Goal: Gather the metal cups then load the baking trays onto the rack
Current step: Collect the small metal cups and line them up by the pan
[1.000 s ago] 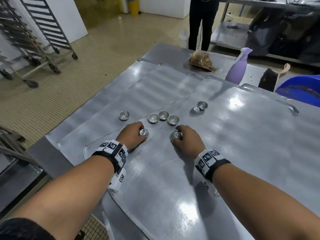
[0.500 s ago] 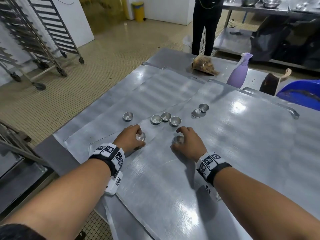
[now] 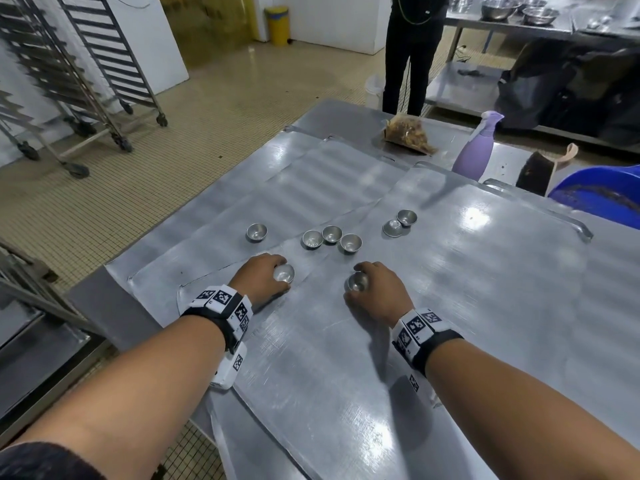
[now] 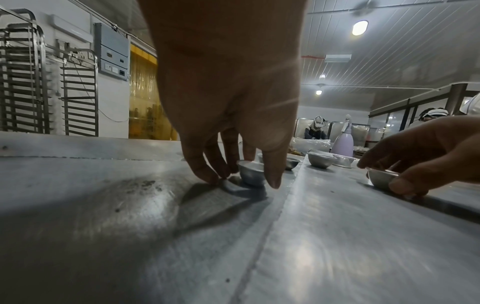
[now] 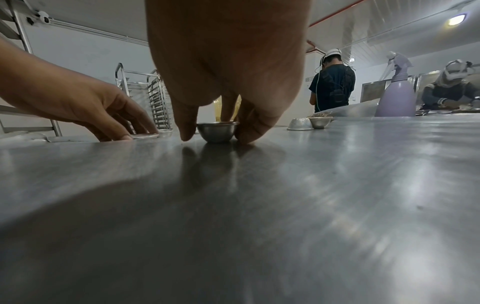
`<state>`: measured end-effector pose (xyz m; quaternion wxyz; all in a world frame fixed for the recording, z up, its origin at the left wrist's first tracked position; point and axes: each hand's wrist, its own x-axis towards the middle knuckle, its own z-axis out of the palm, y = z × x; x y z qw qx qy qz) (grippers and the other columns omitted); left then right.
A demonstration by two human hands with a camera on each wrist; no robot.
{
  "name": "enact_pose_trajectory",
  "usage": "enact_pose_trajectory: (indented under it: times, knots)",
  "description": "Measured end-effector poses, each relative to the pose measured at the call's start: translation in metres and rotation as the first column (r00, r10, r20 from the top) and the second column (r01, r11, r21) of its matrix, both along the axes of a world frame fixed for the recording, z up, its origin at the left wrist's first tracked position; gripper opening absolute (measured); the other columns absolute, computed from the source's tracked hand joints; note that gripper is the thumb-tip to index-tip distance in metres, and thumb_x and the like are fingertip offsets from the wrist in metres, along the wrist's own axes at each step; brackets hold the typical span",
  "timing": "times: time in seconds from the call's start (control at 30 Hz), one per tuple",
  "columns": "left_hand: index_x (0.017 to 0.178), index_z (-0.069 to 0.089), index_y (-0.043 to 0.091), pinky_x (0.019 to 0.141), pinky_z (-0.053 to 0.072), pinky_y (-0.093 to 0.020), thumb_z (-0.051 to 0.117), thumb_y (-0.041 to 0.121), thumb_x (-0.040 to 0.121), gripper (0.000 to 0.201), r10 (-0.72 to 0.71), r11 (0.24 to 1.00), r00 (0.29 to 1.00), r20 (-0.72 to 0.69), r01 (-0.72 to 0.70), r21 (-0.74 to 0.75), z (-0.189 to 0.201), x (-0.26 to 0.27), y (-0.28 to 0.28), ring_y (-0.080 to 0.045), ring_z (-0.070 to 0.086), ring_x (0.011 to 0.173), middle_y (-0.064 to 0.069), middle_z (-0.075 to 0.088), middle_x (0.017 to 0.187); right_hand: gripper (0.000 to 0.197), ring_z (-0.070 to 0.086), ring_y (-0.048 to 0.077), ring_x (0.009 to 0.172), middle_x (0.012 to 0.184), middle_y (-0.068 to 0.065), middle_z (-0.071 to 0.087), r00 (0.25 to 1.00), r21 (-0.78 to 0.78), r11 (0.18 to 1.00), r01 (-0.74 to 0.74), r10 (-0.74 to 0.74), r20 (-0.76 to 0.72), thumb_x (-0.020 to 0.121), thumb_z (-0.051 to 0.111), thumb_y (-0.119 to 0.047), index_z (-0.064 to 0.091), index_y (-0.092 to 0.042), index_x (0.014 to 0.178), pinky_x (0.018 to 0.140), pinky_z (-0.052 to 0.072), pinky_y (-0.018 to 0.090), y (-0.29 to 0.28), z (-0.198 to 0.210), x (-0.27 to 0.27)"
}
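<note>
Flat baking trays [image 3: 450,306] overlap on the steel table. My left hand [image 3: 266,278] curls round a small metal cup [image 3: 284,273] [image 4: 250,173] that stands on a tray, thumb on one side, fingers on the other. My right hand [image 3: 375,289] grips another metal cup [image 3: 358,282] [image 5: 217,131] the same way, also down on the tray. Farther out stand a lone cup [image 3: 256,232], a row of three cups [image 3: 331,239], and a pair [image 3: 400,222] with one turned upside down.
Wheeled tray racks [image 3: 79,74] stand on the tiled floor at the far left. A purple spray bottle [image 3: 476,150], a brown bag [image 3: 408,133] and a blue tub [image 3: 602,195] sit at the table's far end. A person in black [image 3: 412,46] stands beyond.
Both hands have drawn a little back toward me, each sliding its cup along the tray. The other cups have stayed in place.
</note>
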<state>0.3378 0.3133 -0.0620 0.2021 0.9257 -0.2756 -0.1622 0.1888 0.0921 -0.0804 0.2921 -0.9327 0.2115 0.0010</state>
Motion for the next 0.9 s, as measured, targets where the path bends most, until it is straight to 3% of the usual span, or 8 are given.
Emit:
enact_pose_trajectory:
  times: [0.1, 0.2, 0.43, 0.57, 0.7, 0.8, 0.9]
  knots:
    - [0.106, 0.069, 0.015, 0.086, 0.05, -0.033, 0.077, 0.028, 0.075, 0.034, -0.001, 1.0, 1.0, 0.001, 0.001, -0.013, 0.002, -0.001, -0.001, -0.024, 0.061, 0.102, -0.005, 0.067, 0.108, 0.057, 0.058, 0.024, 0.111, 0.123, 0.003, 0.06, 1.0, -0.012, 1.0, 0.006, -0.007, -0.007, 0.08, 0.074, -0.04, 0.059, -0.021, 0.131, 0.088, 0.043, 0.03, 0.0, -0.001, 0.001]
    - [0.099, 0.068, 0.016, 0.081, 0.05, -0.033, 0.075, 0.029, 0.075, 0.028, -0.006, 1.0, 1.0, 0.003, 0.006, -0.011, 0.001, -0.001, 0.0, -0.023, 0.06, 0.096, -0.003, 0.066, 0.102, 0.056, 0.057, 0.024, 0.111, 0.121, 0.003, 0.061, 1.0, 0.007, 1.0, 0.02, -0.02, -0.011, 0.08, 0.074, -0.04, 0.059, -0.022, 0.13, 0.089, 0.044, 0.031, 0.001, -0.002, 0.001]
    - [0.101, 0.061, 0.013, 0.071, 0.043, -0.029, 0.074, 0.026, 0.08, 0.028, 0.005, 0.997, 1.0, -0.028, -0.003, 0.074, 0.018, -0.002, -0.004, -0.025, 0.06, 0.091, -0.006, 0.064, 0.101, 0.046, 0.061, 0.025, 0.107, 0.115, 0.004, 0.068, 0.997, 0.107, 0.993, 0.059, -0.054, -0.051, 0.079, 0.075, -0.032, 0.064, -0.017, 0.121, 0.082, 0.045, 0.029, -0.007, 0.012, 0.001]
    - [0.102, 0.053, 0.02, 0.063, 0.038, -0.029, 0.072, 0.032, 0.08, 0.031, -0.048, 0.994, 0.999, -0.013, 0.049, 0.099, 0.036, -0.013, -0.018, -0.024, 0.06, 0.086, -0.003, 0.062, 0.095, 0.046, 0.061, 0.023, 0.108, 0.12, 0.003, 0.067, 0.993, 0.105, 0.991, 0.078, -0.068, -0.093, 0.081, 0.069, -0.034, 0.063, -0.017, 0.123, 0.079, 0.04, 0.026, -0.018, 0.021, -0.012]
    - [0.118, 0.048, 0.02, 0.072, 0.04, -0.031, 0.069, 0.032, 0.083, 0.043, -0.166, 0.985, 0.986, 0.015, 0.165, 0.057, 0.044, -0.04, -0.047, -0.023, 0.058, 0.089, 0.0, 0.057, 0.1, 0.048, 0.061, 0.021, 0.105, 0.119, 0.002, 0.067, 0.988, 0.108, 0.986, 0.126, -0.115, -0.106, 0.079, 0.073, -0.035, 0.064, -0.017, 0.123, 0.079, 0.043, 0.026, -0.028, 0.027, -0.04]
    - [0.12, 0.047, 0.027, 0.088, 0.048, -0.037, 0.066, 0.033, 0.082, 0.042, -0.258, 0.966, 0.966, -0.014, 0.258, 0.007, 0.041, -0.063, -0.075, -0.022, 0.06, 0.101, 0.005, 0.058, 0.109, 0.049, 0.062, 0.022, 0.107, 0.119, 0.002, 0.067, 0.986, 0.12, 0.982, 0.144, -0.132, -0.101, 0.078, 0.076, -0.036, 0.065, -0.017, 0.122, 0.08, 0.043, 0.026, -0.037, 0.029, -0.066]
    - [0.121, 0.051, 0.028, 0.091, 0.049, -0.039, 0.068, 0.038, 0.08, 0.046, -0.347, 0.938, 0.936, -0.054, 0.347, -0.02, 0.03, -0.084, -0.103, -0.026, 0.061, 0.108, -0.001, 0.064, 0.118, 0.047, 0.061, 0.021, 0.107, 0.12, 0.003, 0.067, 0.98, 0.12, 0.975, 0.187, -0.176, -0.093, 0.08, 0.076, -0.032, 0.064, -0.019, 0.123, 0.079, 0.04, 0.023, -0.05, 0.03, -0.096]
